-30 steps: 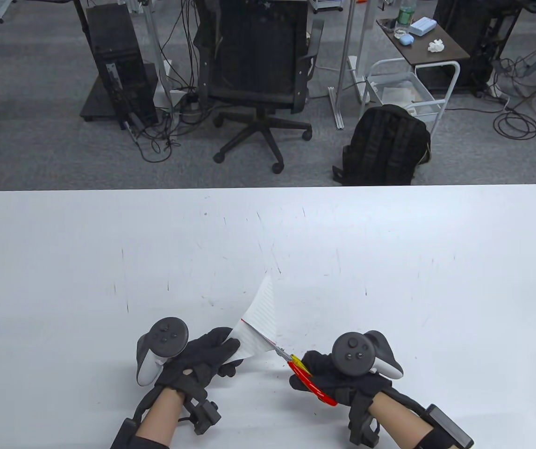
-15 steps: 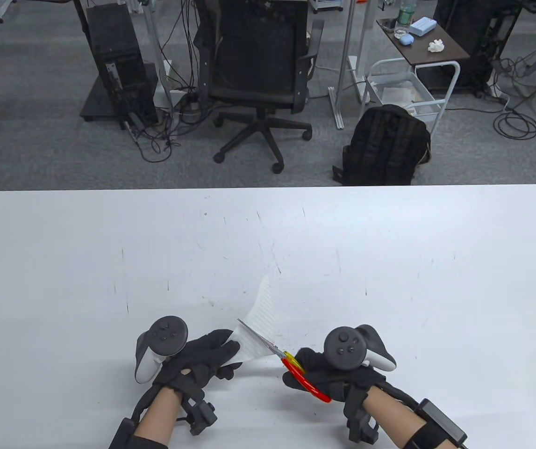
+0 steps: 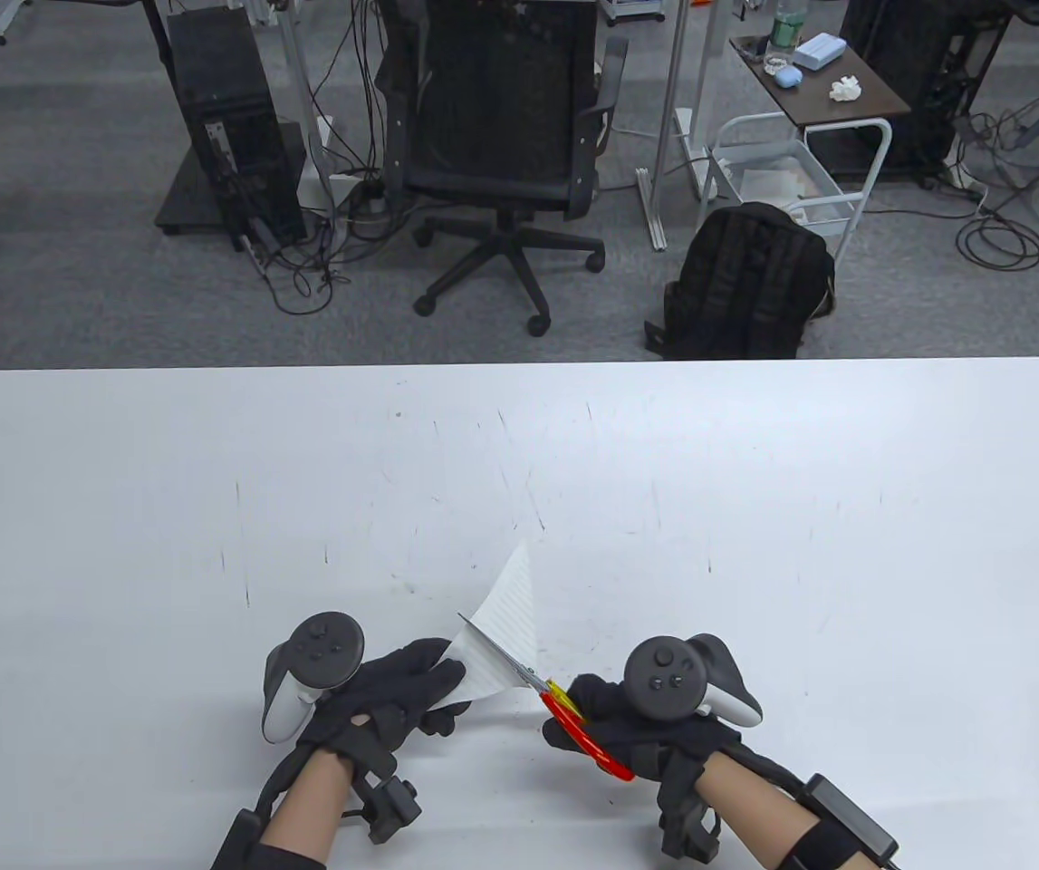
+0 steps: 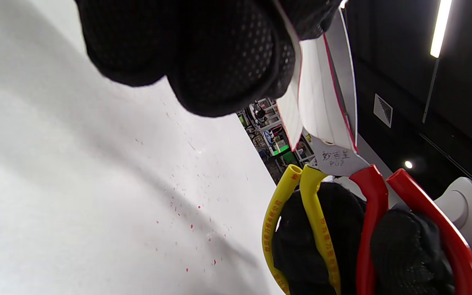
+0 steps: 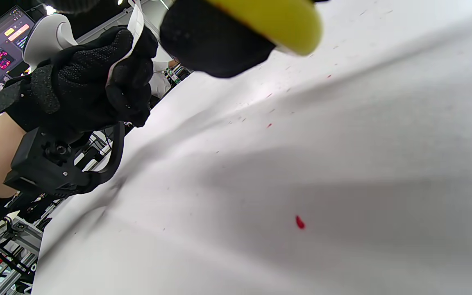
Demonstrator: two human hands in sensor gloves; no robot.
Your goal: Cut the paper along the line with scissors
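Held paper [image 3: 501, 634] tight in left hand [image 3: 392, 693], gripped scissors [image 3: 564, 711] in right hand [image 3: 641, 729], needed blades kept on red line [image 4: 336, 90].

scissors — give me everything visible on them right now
The scissors have silver metal blades and plastic-looking loop handles, one yellow, one red. The right hand grips them, gloved fingers through the loops. The blades point up-left in the table view, lying closed or nearly so along the red line of the ruled paper, which the left hand holds lifted above the table. Printed characters mark the blade near the pivot; the yellow handle carries small red text.
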